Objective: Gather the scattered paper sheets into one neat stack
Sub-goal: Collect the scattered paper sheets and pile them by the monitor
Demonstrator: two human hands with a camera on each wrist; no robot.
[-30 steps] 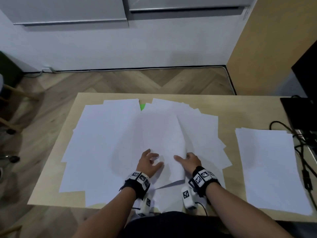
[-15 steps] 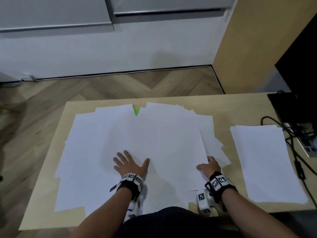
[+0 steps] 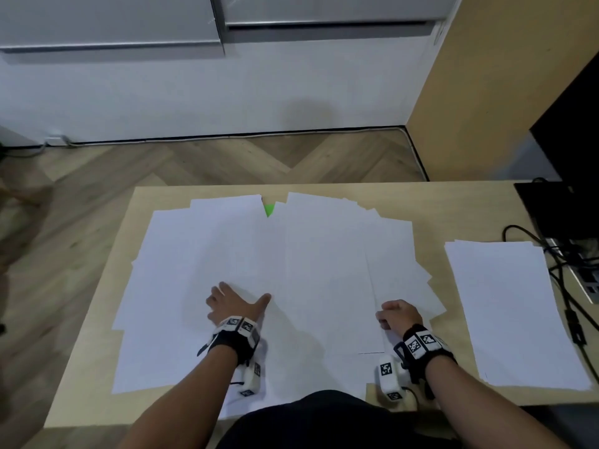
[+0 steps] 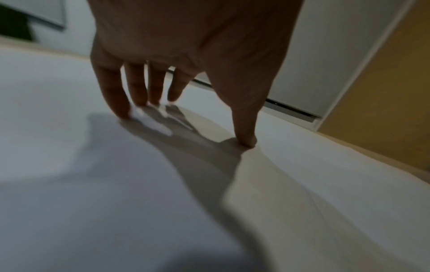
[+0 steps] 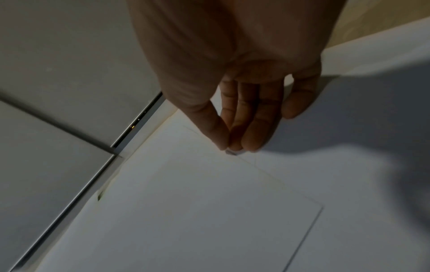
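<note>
Several white paper sheets (image 3: 194, 260) lie fanned and overlapping over the left and middle of the wooden table (image 3: 431, 202). One large sheet (image 3: 327, 286) lies on top between my hands. My left hand (image 3: 238, 294) presses flat on the sheets with spread fingers; in the left wrist view its fingertips (image 4: 121, 112) and thumb touch the paper (image 4: 325, 184). My right hand (image 3: 387, 314) is curled at that sheet's right edge. In the right wrist view my right hand (image 5: 230, 147) has thumb and fingertips meeting on the paper edge (image 5: 267, 171). A neat stack (image 3: 512, 312) lies at the right.
A green scrap (image 3: 268, 209) peeks out between sheets at the far edge. Black cables (image 3: 564, 286) and a power strip (image 3: 590, 283) lie at the table's right end beside a dark monitor base (image 3: 544, 202). Bare table shows between the spread and the stack.
My right hand has slid right with the top sheet, which now lies flat, and its fingers have curled at the edge. My left hand has moved left and spread flat.
</note>
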